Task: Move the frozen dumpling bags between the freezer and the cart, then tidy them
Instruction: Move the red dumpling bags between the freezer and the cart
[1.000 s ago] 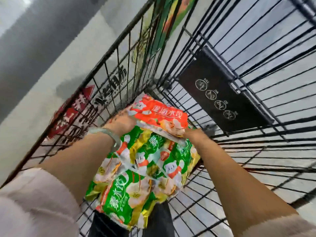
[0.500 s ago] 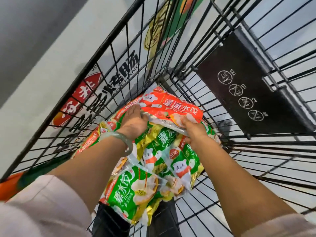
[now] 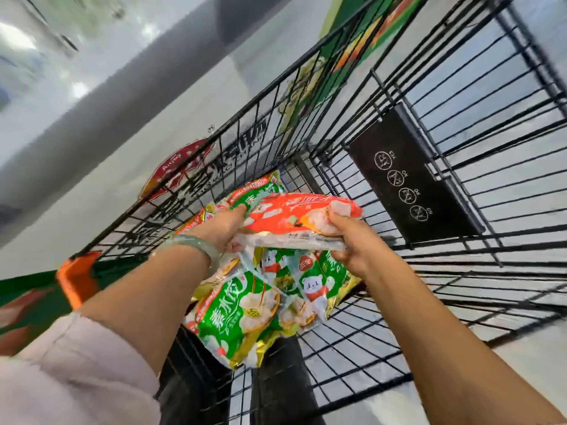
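Observation:
Several green and gold frozen dumpling bags lie piled on the floor of a black wire cart. A red-orange dumpling bag is raised just above the pile. My right hand grips its right end, fingers curled over the top and thumb under the clear seam. My left hand, with a pale green bangle on the wrist, holds its left end, fingers tucked under the bag. Another green bag lies behind, against the cart's far-left corner.
The cart's black child-seat flap with white round icons stands at the right. Through the left cart wall I see a white freezer side with a red label and black lettering. An orange cart corner piece is at the left.
Both hands lowered the pile into the cart, then closed on the red-orange bag and lifted it off the green ones. The camera has tilted.

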### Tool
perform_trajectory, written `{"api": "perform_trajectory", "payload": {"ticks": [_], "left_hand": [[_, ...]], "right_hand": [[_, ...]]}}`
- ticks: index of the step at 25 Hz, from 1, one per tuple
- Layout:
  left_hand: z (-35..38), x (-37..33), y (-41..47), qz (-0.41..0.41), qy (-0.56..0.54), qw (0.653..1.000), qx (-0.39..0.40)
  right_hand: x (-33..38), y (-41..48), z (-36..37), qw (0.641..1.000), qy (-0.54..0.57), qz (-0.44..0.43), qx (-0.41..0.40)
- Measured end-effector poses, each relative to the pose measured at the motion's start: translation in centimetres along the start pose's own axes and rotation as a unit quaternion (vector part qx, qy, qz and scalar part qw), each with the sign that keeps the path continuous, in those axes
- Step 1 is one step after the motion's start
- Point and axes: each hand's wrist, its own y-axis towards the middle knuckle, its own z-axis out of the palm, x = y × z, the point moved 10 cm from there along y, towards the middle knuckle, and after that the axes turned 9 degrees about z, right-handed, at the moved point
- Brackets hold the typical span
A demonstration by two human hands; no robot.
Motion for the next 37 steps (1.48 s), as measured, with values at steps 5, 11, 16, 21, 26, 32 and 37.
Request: {"api": "perform_trajectory", "payload": {"ticks": [5, 11, 16, 21, 26, 32, 37], "left_hand": [[-1.3, 2.7, -6.3, -0.060, -0.148, 0.980, 0.116], [-6.0, 4.2, -14.6, 0.045, -0.269, 0.944, 0.183], [-15.0, 8.1, -20.2, 0.119, -0.290, 0.937, 0.152], [-25.1, 14.5, -27.0, 0.184, -0.342, 0.917, 0.085], [-35.4, 22.6, -33.5, 0.220, -0.325, 0.919, 0.043], [-46.0, 30.1, -41.2, 0.253, -0.345, 0.904, -0.007], [-53.2, 35.4, -45.7, 0.271, -0.397, 0.875, -0.057]], "right_hand": [[-3.1, -5.7, 2.6, 0.992, 0.001, 0.019, 0.125], [-7.0, -12.5, 7.4, 0.972, -0.078, -0.008, 0.221], [-11.8, -17.6, 14.0, 0.959, -0.154, -0.045, 0.236], [-18.2, -22.5, 21.4, 0.958, -0.217, -0.134, 0.134], [-26.3, -27.1, 29.5, 0.958, -0.213, -0.134, 0.133], [-31.8, -32.2, 40.7, 0.925, -0.296, -0.174, 0.165], [-37.1, -36.0, 49.2, 0.898, -0.375, -0.138, 0.186]]}}
